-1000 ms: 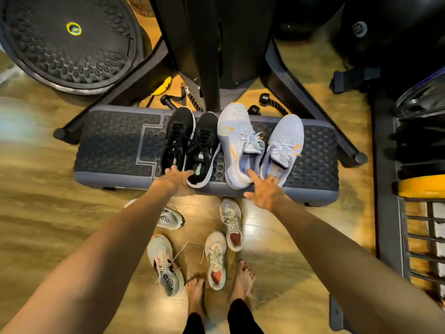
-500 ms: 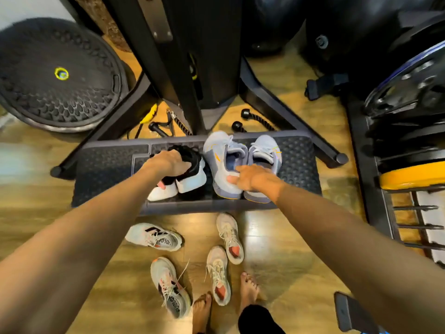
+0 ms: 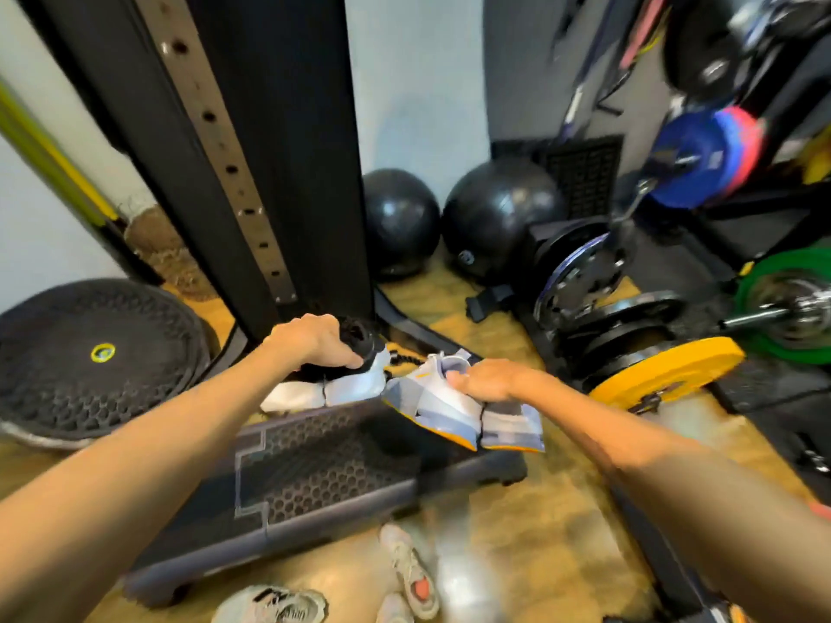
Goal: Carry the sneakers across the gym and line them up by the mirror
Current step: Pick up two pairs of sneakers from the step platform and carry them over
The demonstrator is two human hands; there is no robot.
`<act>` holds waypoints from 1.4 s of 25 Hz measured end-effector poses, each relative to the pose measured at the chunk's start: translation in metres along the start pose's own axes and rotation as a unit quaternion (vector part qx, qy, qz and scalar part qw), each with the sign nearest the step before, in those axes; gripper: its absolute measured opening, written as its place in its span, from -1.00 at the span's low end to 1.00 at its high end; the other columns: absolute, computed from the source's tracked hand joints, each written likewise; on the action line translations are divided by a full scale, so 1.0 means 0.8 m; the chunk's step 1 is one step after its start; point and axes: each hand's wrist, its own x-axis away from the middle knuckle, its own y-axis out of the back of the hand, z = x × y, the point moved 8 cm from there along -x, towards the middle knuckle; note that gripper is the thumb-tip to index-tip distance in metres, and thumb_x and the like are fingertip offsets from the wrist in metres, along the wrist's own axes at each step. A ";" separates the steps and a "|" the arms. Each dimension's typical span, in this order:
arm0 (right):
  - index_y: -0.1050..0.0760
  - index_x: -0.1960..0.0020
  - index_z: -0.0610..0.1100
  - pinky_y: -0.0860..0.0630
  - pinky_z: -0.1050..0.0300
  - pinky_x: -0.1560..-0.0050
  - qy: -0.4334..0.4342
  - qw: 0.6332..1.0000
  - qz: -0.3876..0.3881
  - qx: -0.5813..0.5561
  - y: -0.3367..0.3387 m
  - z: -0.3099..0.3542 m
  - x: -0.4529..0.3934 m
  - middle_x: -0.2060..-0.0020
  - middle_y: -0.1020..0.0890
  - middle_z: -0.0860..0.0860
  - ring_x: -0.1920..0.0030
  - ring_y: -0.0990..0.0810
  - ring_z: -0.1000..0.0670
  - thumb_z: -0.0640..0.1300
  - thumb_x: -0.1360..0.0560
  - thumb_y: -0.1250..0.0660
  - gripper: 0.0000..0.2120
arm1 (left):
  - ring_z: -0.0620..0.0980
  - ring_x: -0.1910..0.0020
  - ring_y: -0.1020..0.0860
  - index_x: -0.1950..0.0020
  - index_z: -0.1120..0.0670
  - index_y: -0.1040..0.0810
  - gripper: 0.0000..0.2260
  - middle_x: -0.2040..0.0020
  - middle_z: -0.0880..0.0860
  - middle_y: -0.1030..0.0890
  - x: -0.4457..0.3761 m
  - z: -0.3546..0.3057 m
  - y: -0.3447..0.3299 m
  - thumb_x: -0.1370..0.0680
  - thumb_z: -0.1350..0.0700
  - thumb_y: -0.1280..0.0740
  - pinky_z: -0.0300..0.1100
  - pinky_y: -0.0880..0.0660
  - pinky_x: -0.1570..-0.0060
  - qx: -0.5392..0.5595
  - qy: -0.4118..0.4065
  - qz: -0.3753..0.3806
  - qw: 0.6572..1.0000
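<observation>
My left hand (image 3: 314, 341) grips a pair of black sneakers with white soles (image 3: 335, 386), held in the air above the grey step platform (image 3: 314, 469). My right hand (image 3: 488, 379) grips a pair of light grey sneakers with orange-edged soles (image 3: 443, 409), heels toward me, also off the platform. Both pairs hang at about the same height, side by side. More pale sneakers (image 3: 409, 573) lie on the wooden floor near the bottom edge, one of them (image 3: 274, 604) with black lettering.
A black machine column (image 3: 252, 150) rises right behind the platform. A round black balance trainer (image 3: 94, 357) lies at left. Two black exercise balls (image 3: 499, 218) sit against the wall. Weight plates, one yellow (image 3: 665, 370), and a barbell crowd the right side.
Both hands closed on the sneaker pairs and lifted them off the platform. The view tilted up from the floor toward the wall and equipment.
</observation>
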 end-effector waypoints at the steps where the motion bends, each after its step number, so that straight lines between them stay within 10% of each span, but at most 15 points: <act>1: -0.46 -0.32 -0.15 -0.34 0.07 -0.08 -0.001 1.000 -0.025 0.001 0.021 -0.009 0.038 -0.34 -0.50 -0.21 -0.30 -0.48 -0.20 0.33 -0.53 0.01 -0.33 | 0.15 0.00 -0.56 -0.11 0.08 -0.49 -0.43 0.01 0.05 -0.54 0.027 -0.017 0.024 -0.32 -0.31 -0.35 -0.09 -0.54 0.07 -0.006 -0.018 -0.016 1.000; 8: -0.52 -0.23 -0.02 -0.40 -0.02 -0.05 -0.099 0.977 -0.188 -0.023 0.082 -0.095 0.302 -0.27 -0.58 -0.08 -0.24 -0.55 -0.17 0.62 -0.13 -0.03 -0.04 | 0.14 -0.15 -0.56 -0.18 0.04 -0.51 -0.48 -0.19 0.08 -0.58 0.212 -0.169 0.109 -0.32 -0.22 -0.33 -0.09 -0.42 0.06 -0.130 -0.157 -0.167 0.965; 13: -0.51 0.21 0.36 -0.25 0.16 0.26 -0.153 0.961 -0.181 -0.140 0.019 -0.191 0.483 -0.06 -0.58 -0.03 -0.05 -0.49 -0.06 0.44 -0.37 -0.16 -0.75 | 0.09 -0.19 -0.55 -0.16 0.00 -0.53 -0.49 -0.21 0.03 -0.58 0.336 -0.307 0.059 -0.30 -0.23 -0.34 -0.11 -0.39 0.04 -0.234 -0.261 -0.161 0.922; 17: -0.55 -0.17 -0.02 -0.33 0.09 0.03 -0.289 0.910 -0.205 -0.215 -0.071 -0.310 0.661 -0.27 -0.55 -0.12 -0.13 -0.52 -0.13 0.47 -0.37 -0.15 -0.34 | 0.08 -0.20 -0.54 -0.20 0.01 -0.50 -0.39 -0.24 0.04 -0.56 0.456 -0.444 -0.041 -0.25 -0.29 -0.37 -0.12 -0.41 0.02 -0.279 -0.370 -0.100 0.881; 21: -0.47 -0.17 -0.09 -0.38 0.04 -0.02 -0.352 0.863 -0.216 -0.289 -0.195 -0.381 0.831 -0.30 -0.52 -0.16 -0.31 -0.45 -0.20 0.27 -0.52 -0.16 -0.53 | 0.03 0.08 -0.55 -0.01 -0.01 -0.51 -0.49 -0.03 0.02 -0.58 0.593 -0.561 -0.157 -0.22 -0.30 -0.38 -0.22 -0.41 0.24 -0.315 -0.457 -0.053 0.830; 26: -0.36 -0.37 0.04 -0.31 -0.02 -0.25 -0.448 0.814 -0.186 -0.319 -0.372 -0.438 1.069 -0.45 -0.36 -0.10 -0.39 -0.36 -0.19 0.28 -0.53 -0.12 -0.50 | 0.09 -0.17 -0.54 -0.24 0.01 -0.47 -0.35 -0.25 0.05 -0.54 0.825 -0.699 -0.317 -0.25 -0.30 -0.38 -0.12 -0.46 0.06 -0.361 -0.558 -0.034 0.746; 30: -0.51 0.07 -0.02 -0.45 0.07 0.14 -0.520 0.729 -0.169 -0.412 -0.509 -0.454 1.250 -0.17 -0.55 -0.17 0.03 -0.51 -0.18 0.38 -0.46 -0.17 -0.53 | 0.05 0.07 -0.58 -0.04 -0.02 -0.44 -0.54 -0.03 0.02 -0.57 1.018 -0.773 -0.447 -0.30 -0.26 -0.40 -0.25 -0.44 0.32 -0.382 -0.624 0.012 0.682; 35: -0.48 -0.27 -0.18 -0.53 0.05 0.04 -0.619 0.585 -0.199 -0.485 -0.694 -0.469 1.451 -0.15 -0.58 -0.13 -0.04 -0.59 -0.14 0.39 -0.41 -0.25 -0.28 | 0.05 0.09 -0.60 0.11 0.04 -0.47 -0.62 0.04 0.04 -0.60 1.237 -0.839 -0.619 -0.30 -0.20 -0.42 -0.24 -0.49 0.30 -0.409 -0.687 0.080 0.596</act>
